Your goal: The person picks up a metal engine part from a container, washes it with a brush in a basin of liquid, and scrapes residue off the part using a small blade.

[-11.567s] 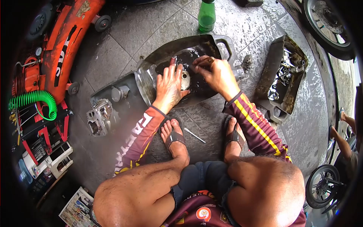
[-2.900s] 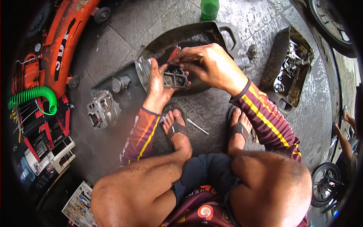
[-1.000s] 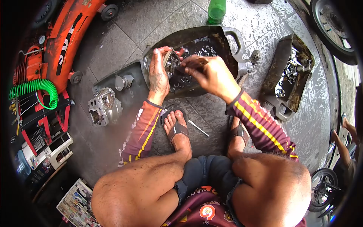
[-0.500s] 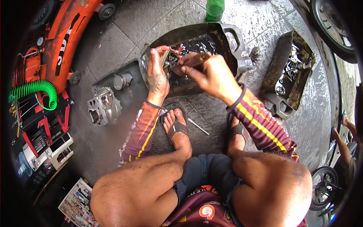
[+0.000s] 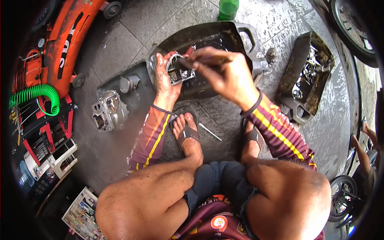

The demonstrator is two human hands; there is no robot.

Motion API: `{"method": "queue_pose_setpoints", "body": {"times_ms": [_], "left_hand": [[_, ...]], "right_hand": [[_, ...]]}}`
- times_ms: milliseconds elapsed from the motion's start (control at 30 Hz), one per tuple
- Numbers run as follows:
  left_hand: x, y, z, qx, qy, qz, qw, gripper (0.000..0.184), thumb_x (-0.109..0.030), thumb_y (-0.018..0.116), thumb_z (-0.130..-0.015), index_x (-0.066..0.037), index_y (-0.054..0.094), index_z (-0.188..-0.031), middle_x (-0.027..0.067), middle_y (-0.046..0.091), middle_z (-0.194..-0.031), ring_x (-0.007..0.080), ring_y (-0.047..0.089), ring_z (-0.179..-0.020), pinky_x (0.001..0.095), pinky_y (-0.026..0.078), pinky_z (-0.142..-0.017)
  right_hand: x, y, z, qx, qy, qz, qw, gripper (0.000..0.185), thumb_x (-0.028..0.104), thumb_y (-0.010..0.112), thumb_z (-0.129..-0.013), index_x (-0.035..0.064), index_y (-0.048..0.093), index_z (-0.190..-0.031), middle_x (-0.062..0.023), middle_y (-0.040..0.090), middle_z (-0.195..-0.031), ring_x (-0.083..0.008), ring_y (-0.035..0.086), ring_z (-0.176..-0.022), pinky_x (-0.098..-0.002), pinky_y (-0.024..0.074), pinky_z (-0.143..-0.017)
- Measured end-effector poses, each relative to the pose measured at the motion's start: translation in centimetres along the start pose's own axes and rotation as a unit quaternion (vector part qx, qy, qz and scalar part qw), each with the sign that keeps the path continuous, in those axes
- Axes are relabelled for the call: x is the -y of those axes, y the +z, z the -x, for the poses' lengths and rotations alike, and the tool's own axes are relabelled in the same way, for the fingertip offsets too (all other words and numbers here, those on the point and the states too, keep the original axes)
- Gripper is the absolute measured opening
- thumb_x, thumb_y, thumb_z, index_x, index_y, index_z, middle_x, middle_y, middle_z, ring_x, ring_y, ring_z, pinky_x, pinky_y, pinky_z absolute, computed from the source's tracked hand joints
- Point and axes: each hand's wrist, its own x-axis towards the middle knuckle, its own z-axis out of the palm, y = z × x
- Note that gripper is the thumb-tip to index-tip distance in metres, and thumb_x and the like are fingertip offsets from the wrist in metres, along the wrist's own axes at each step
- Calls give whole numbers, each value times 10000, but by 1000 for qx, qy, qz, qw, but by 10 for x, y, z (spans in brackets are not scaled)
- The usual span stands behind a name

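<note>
In my left hand is a metal engine cover, held by its edge with its hollow side up. My right hand grips a paintbrush by its brown handle, its blurred end at the cover. Both hands are over a black cut-open jerry can with dark liquid in it. Left of it, a piston lies on a dark tray. A metal engine casting is beside the piston, nearer to me.
To the right, another cut-open jerry can holds small metal parts. A green bottle stands beyond. A thin metal tool lies between my feet. An orange compressor and a green coiled hose are at left.
My left hand has turned the engine cover so that its hollow side faces up more. My right hand has shifted slightly, and the paintbrush has swung to a flatter angle, blurred by motion.
</note>
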Motion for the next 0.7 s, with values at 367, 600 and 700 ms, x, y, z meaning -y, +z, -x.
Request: {"method": "queue_pose_setpoints", "body": {"times_ms": [367,600,700], "left_hand": [[-1,-7,-7,-11,-4,8,1000,528,-565,379,-1027,-85,584,-1106,185,696,-1041,276,691,-960,452,584,-833],[2,-16,-10,21,-54,90,994,619,-615,442,-977,-43,569,-1176,267,622,-1178,524,599,-1094,668,484,-960],[1,-25,-12,71,-85,113,987,676,-649,425,-964,-30,588,-1182,251,638,-1159,510,606,-1089,661,479,-967]], "right_hand": [[-25,-2,2,70,-5,111,991,134,89,713,-832,23,706,-948,-163,720,-837,-308,723,-783,-358,569,-716],[-69,-22,9,74,10,362,929,182,125,694,-852,57,699,-1020,-171,712,-867,-361,695,-811,-419,566,-719],[-53,-24,2,41,11,250,967,196,139,712,-852,55,701,-1028,-175,720,-881,-338,711,-815,-397,570,-713]]}}
